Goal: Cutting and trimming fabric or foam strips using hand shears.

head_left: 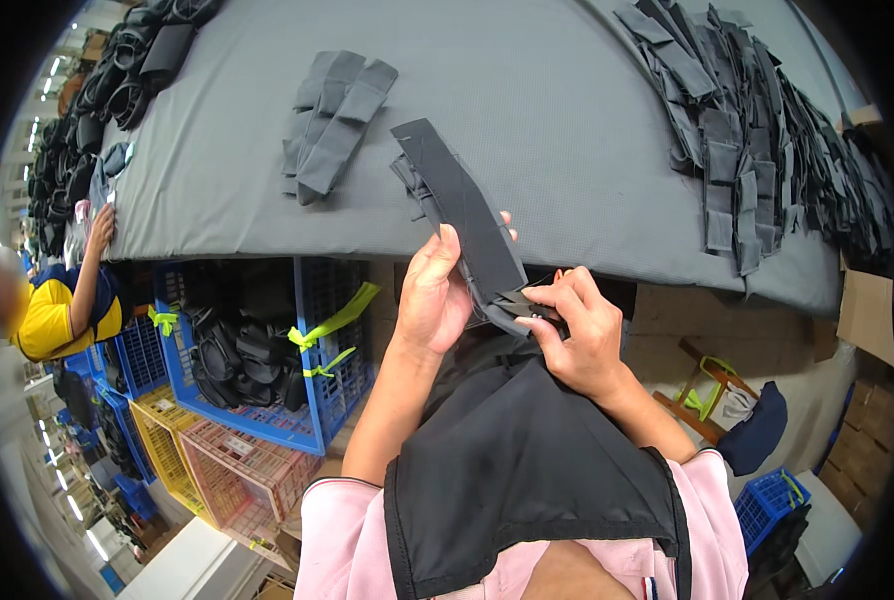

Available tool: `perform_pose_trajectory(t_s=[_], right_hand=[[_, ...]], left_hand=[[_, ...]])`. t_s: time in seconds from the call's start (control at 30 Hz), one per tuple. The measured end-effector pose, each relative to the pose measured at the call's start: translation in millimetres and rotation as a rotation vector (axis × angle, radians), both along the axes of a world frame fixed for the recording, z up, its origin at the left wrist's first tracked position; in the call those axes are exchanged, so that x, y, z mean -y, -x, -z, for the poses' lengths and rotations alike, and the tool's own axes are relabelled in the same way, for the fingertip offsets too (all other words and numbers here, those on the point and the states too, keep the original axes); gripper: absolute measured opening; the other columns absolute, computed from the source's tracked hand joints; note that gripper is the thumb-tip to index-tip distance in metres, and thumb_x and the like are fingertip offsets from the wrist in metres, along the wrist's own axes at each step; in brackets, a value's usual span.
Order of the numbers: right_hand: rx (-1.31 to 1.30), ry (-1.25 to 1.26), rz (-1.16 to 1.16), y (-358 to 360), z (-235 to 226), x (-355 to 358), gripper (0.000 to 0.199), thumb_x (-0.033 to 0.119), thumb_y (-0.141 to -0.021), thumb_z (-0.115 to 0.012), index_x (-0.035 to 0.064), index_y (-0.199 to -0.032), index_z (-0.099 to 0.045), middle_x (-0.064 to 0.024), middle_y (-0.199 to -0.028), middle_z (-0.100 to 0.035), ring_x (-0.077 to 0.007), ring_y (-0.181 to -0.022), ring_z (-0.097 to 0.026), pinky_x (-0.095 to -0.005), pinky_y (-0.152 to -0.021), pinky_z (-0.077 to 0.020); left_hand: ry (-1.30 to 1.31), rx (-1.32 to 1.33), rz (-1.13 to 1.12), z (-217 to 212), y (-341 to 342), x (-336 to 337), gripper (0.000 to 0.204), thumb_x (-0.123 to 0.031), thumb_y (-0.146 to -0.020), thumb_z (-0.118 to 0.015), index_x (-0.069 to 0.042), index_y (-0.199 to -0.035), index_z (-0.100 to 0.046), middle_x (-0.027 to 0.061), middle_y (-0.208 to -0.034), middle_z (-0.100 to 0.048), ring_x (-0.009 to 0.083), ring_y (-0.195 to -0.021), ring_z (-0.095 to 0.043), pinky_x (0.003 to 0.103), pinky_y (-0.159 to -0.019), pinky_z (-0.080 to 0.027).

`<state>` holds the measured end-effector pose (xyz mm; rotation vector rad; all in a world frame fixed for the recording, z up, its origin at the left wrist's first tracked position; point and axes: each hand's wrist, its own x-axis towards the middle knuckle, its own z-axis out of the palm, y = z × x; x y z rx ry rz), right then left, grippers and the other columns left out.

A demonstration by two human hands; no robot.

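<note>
Just off the table's near edge, my left hand [435, 295] is closed around a long black fabric strip [462, 205], thumb on top and fingertips showing past its right side. More folded dark pieces lie against the strip's left side. At the strip's lower end my right hand [582, 330] is closed on what look like small thread snips [513, 300]. Their dark blades touch or lie very near the fabric, while the handle is mostly hidden by my fingers. Beyond my left hand, a small stack of folded grey fabric strips [337, 120] rests on the table.
A grey cloth covers the table [567, 120]. Heaped fabric strips [737, 150] lie at the right and black pouch-like items [132, 75] at the far left. Below stand a blue crate [317, 400], a pink crate [232, 465] and a wooden stool [707, 395]. A person in yellow [52, 315] is at the left.
</note>
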<state>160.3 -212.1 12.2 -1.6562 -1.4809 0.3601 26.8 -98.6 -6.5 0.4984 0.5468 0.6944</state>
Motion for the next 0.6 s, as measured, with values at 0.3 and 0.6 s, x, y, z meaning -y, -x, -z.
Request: perform_pose_trajectory(t_s=[0.3,0.6], right_hand=[[0.179,-0.044,-0.029,4.3,-2.9,-3.7,0.028,0.005,-0.061,-0.077,0.0042,-0.085,-0.063,-0.0077,-0.07,-0.053,-0.0227,-0.057,-0.054,-0.0306,-0.052,-0.046],[-0.13,0.019,0.061,-6.6,-6.5,-11.1,0.02,0.007,-0.068,-0.074,0.003,-0.083,-0.061,-0.0057,-0.071,-0.052,-0.0188,-0.055,-0.056,-0.0296,-0.05,-0.0444]], left_hand=[[-0.029,-0.035,0.007,-2.2,-2.0,3.5,0.046,-0.032,-0.098,-0.038,0.005,-0.125,-0.045,0.0203,-0.126,-0.051,0.0289,-0.111,-0.054,0.042,-0.094,-0.047],[0.05,0.067,0.054,-0.1,0.1,4.8,0.042,-0.026,-0.098,-0.041,0.005,-0.126,-0.044,0.0217,-0.131,-0.046,0.0299,-0.114,-0.052,0.043,-0.095,-0.046]])
